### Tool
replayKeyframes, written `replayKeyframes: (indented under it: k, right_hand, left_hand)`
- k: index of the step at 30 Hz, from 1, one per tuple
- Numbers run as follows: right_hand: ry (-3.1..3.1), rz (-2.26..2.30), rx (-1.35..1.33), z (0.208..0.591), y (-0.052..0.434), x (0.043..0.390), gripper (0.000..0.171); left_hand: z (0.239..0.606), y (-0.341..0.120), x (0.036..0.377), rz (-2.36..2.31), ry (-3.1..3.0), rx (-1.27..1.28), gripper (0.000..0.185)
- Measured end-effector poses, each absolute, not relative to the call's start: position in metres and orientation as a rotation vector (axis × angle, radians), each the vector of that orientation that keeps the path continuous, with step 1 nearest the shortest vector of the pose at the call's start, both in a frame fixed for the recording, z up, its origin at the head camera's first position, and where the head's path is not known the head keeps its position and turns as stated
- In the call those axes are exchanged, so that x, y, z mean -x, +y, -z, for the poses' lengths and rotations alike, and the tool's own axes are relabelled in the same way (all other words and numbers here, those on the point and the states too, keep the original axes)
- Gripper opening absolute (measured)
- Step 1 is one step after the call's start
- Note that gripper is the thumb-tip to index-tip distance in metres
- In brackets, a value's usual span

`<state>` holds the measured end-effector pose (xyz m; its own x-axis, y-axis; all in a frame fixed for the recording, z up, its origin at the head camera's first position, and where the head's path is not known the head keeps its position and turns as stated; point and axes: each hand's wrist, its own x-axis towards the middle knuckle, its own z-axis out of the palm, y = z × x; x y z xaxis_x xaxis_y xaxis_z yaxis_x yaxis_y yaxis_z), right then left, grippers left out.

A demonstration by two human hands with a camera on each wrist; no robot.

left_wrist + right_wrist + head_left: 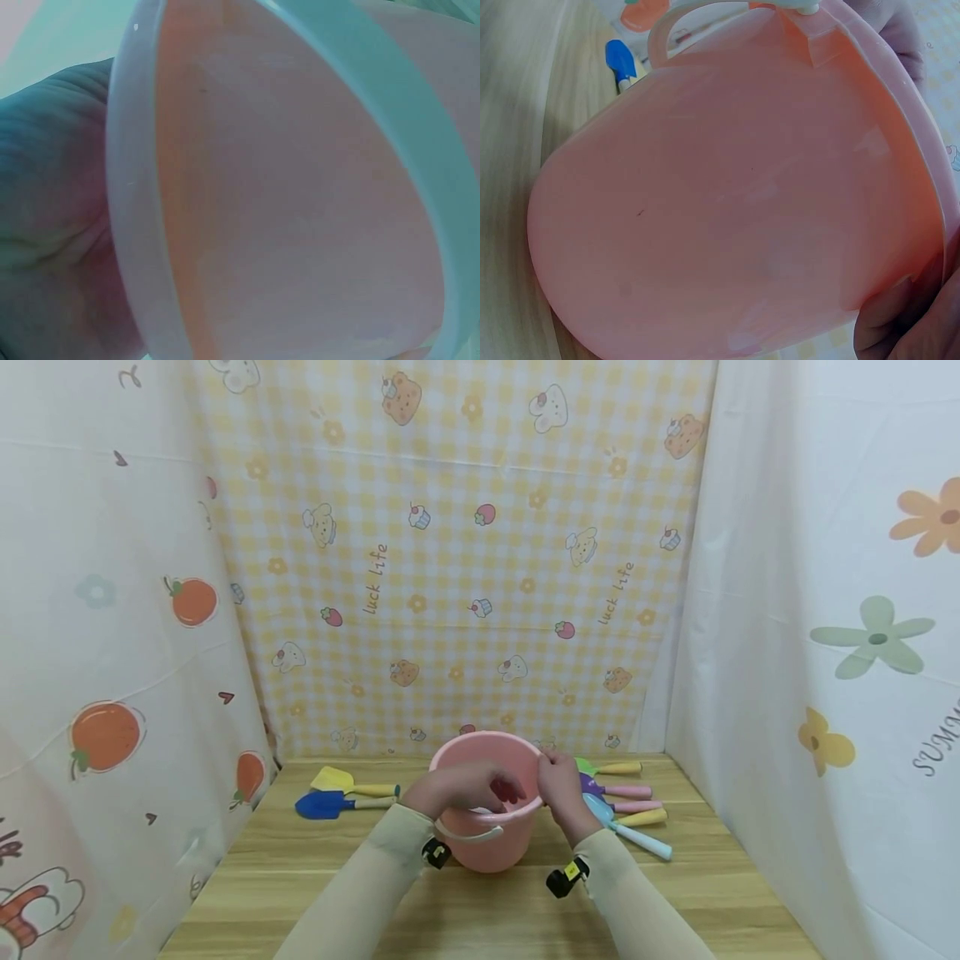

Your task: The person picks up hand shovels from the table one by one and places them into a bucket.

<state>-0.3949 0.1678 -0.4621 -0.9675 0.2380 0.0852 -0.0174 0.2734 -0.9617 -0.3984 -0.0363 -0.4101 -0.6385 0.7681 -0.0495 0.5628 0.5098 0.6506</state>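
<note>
A pink bucket (pixel 487 843) with a white handle (pixel 472 835) hanging at its front stands on the wooden table. My right hand (pixel 561 785) grips its right rim; in the right wrist view, fingers (pixel 885 319) curl against the outside wall. Over the near left rim reaches my left hand (pixel 472 787), its fingers inside the bucket's mouth. Their ends look dark red and shaded, so whether they hold anything is unclear. The left wrist view shows the rim (pixel 139 180) covering part of that hand.
Left of the bucket lie a blue toy shovel (pixel 321 805) and a yellow one (pixel 332 779). On the right are several more toy tools, among them one with a pale blue handle (pixel 645 842). Patterned cloths (pixel 465 568) enclose the table.
</note>
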Motion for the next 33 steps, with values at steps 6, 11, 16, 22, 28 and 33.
replayKeyframes:
  k: [6, 11, 16, 22, 28, 33]
  right_hand:
    - [-2.331, -1.761, 0.213, 0.463, 0.168, 0.397, 0.044]
    - [-2.338, -1.757, 0.205, 0.463, 0.168, 0.396, 0.045]
    - [-2.339, -1.758, 0.195, 0.463, 0.169, 0.397, 0.046]
    - [-2.336, -1.758, 0.195, 0.463, 0.168, 0.398, 0.046]
    - [-2.328, -1.77, 0.174, 0.463, 0.168, 0.397, 0.047]
    - [-2.333, -1.782, 0.161, 0.463, 0.169, 0.395, 0.05]
  left_hand:
    - [0.408, -0.041, 0.397, -0.922, 2.439, -1.097, 0.025]
    - [0.406, -0.045, 0.396, -0.966, 2.45, -1.129, 0.02]
    - [0.402, -0.051, 0.4, -1.019, 2.548, -1.175, 0.018]
    - [0.395, -0.068, 0.407, -1.118, 2.751, -1.149, 0.019]
    - [0.389, -0.1, 0.413, -1.305, 2.831, -0.984, 0.022]
    - [0.399, -0.131, 0.421, -1.367, 2.868, -0.829, 0.03]
